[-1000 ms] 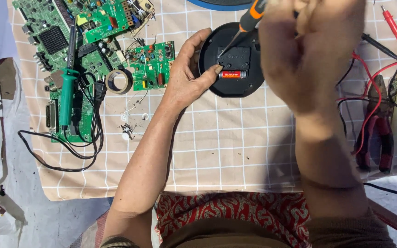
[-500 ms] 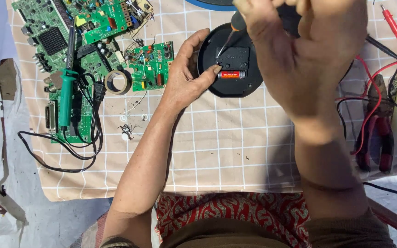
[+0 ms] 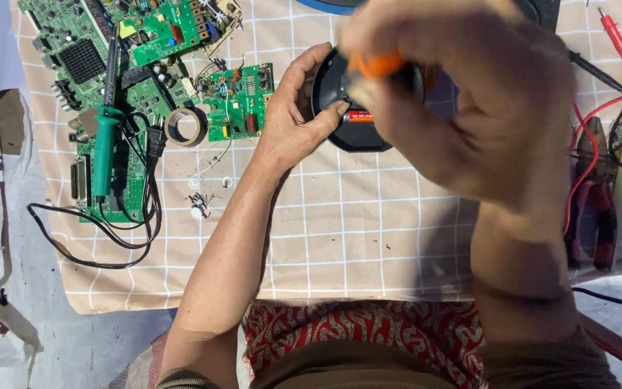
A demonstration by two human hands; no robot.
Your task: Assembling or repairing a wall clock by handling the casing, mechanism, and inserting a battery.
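The left hand curls its fingers over the far rim of a round black device while the thumb presses its near edge, a clamp that seems meant to keep the device from turning on the checked cloth. The right hand is raised close to the camera, fingers closed around an orange-handled screwdriver, probably so the tip can drop straight onto the device. That tip is hidden behind the hand, so whether it touches cannot be told. The right hand is blurred and covers most of the device; only its left edge and a small red part under the thumb show. Left of the left fingers lies a small green circuit board, then a roll of tape, then a green soldering iron across bigger boards. Right of the right hand, red leads and pliers are partly cut off.
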